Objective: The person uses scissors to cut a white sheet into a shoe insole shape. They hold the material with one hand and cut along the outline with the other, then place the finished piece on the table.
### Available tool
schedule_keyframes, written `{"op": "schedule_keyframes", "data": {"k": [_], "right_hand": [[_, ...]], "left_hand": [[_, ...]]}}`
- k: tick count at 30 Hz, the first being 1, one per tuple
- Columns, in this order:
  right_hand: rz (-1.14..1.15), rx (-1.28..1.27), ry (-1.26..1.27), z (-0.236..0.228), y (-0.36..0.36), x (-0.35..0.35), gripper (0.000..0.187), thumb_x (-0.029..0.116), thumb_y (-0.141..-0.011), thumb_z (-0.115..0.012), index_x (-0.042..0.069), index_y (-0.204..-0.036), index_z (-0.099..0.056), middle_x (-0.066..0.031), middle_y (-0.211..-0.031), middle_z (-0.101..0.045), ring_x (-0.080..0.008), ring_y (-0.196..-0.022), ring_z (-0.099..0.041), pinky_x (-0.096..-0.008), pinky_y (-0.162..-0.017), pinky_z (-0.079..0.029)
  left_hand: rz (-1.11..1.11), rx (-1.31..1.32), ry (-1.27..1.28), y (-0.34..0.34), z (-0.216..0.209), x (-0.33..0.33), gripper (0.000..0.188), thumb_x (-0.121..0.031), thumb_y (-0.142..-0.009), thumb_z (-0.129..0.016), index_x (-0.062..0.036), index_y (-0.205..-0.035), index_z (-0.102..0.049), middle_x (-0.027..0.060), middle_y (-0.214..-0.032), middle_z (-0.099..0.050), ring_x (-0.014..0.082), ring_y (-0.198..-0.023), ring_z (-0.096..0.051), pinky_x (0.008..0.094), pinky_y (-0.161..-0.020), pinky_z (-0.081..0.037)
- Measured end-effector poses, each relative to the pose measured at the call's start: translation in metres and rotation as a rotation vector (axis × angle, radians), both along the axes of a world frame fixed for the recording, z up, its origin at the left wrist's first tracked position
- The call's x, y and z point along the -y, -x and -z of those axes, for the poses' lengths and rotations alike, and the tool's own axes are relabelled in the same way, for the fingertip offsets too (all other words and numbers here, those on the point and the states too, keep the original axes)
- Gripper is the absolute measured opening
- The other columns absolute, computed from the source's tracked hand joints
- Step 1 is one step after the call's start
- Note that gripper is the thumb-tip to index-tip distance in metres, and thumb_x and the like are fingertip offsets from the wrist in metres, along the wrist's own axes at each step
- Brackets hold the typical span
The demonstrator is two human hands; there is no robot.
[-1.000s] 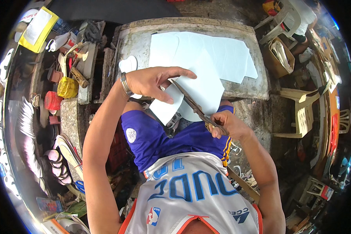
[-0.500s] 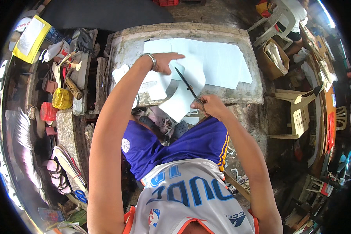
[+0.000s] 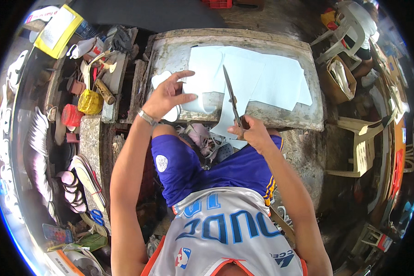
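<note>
My right hand (image 3: 254,133) is closed around the handles of large dark scissors (image 3: 231,94), whose blades point away from me over white sheet material (image 3: 206,64). The blades look nearly together. My left hand (image 3: 169,96) hovers at the left end of the sheets, thumb and fingers spread apart, with nothing visibly gripped. Beside its fingertips, a curled edge (image 3: 200,102) of a white sheet bends up. A narrow white strip (image 3: 226,122) hangs over the near table edge by the scissors. Small white rounded cut pieces (image 3: 160,79) lie left of my left hand, partly hidden by it.
The sheets lie on a low worn table (image 3: 299,115) in front of my knees. On the left are a yellow wrapped bundle (image 3: 90,101), a red container (image 3: 71,117) and stacked soles (image 3: 89,177). To the right stand a cardboard box (image 3: 342,83) and a cream plastic chair (image 3: 361,142). A person (image 3: 365,30) sits at far right.
My left hand has drawn back to the left and nearer me, its fingers spreading. The scissors have turned to a steeper angle. The near white piece hangs differently, and the view has shifted slightly.
</note>
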State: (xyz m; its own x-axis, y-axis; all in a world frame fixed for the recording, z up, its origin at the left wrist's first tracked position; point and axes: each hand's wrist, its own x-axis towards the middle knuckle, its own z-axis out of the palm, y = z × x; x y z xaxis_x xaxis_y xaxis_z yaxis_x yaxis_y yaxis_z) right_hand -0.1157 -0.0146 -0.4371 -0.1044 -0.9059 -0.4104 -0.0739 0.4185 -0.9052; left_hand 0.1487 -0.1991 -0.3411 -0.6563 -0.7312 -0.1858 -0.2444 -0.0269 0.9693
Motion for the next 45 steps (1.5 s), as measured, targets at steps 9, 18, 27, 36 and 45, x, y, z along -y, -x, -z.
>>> {"op": "schedule_keyframes", "data": {"k": [9,18,27,36,45], "right_hand": [[-0.224,0.045,0.194,-0.069,-0.056,-0.03,0.066,0.061,-0.076,-0.094,0.005,-0.089,-0.061,0.0025,-0.077,-0.055,-0.0088,-0.072,-0.051,-0.028,-0.064,-0.044],[-0.292,0.02,0.201,-0.06,-0.084,-0.046,0.067,0.066,-0.08,-0.088,0.007,-0.09,-0.057,0.0021,-0.082,-0.054,-0.008,-0.073,-0.048,-0.027,-0.067,-0.041],[-0.266,-0.034,0.143,-0.057,-0.081,-0.048,0.065,0.065,-0.082,-0.087,0.007,-0.091,-0.058,0.0023,-0.08,-0.052,-0.0089,-0.074,-0.045,-0.0281,-0.067,-0.039],[-0.196,0.016,0.197,-0.058,-0.082,-0.05,0.072,0.073,-0.076,-0.087,0.006,-0.086,-0.062,0.0008,-0.072,-0.055,-0.0105,-0.068,-0.05,-0.0297,-0.06,-0.042],[-0.207,0.042,0.167,-0.065,-0.078,-0.054,0.069,0.067,-0.075,-0.091,0.005,-0.088,-0.063,0.0003,-0.073,-0.056,-0.011,-0.069,-0.051,-0.0302,-0.062,-0.043]], "left_hand": [[-0.28,-0.271,-0.061,-0.022,-0.026,-0.084,0.07,0.0,-0.089,-0.082,-0.0005,-0.153,-0.052,0.001,-0.105,-0.068,0.0072,-0.096,-0.063,0.0242,-0.084,-0.051],[-0.431,-0.229,0.028,-0.028,-0.03,-0.111,0.07,-0.009,-0.087,-0.089,-0.0042,-0.15,-0.058,-0.0095,-0.087,-0.057,0.0001,-0.075,-0.047,0.0185,-0.065,-0.037],[-0.438,-0.211,0.114,-0.018,-0.026,-0.114,0.068,-0.01,-0.088,-0.089,-0.0044,-0.149,-0.058,-0.0089,-0.083,-0.059,0.0003,-0.072,-0.047,0.0193,-0.063,-0.038],[-0.432,-0.184,0.113,-0.016,-0.029,-0.117,0.068,-0.007,-0.089,-0.088,-0.003,-0.15,-0.058,-0.0101,-0.079,-0.056,-0.0005,-0.069,-0.045,0.017,-0.061,-0.036],[-0.375,-0.114,0.107,-0.025,-0.027,-0.11,0.074,-0.012,-0.089,-0.088,-0.0026,-0.154,-0.054,0.005,-0.132,-0.067,0.0035,-0.089,-0.065,0.0207,-0.078,-0.051]]}}
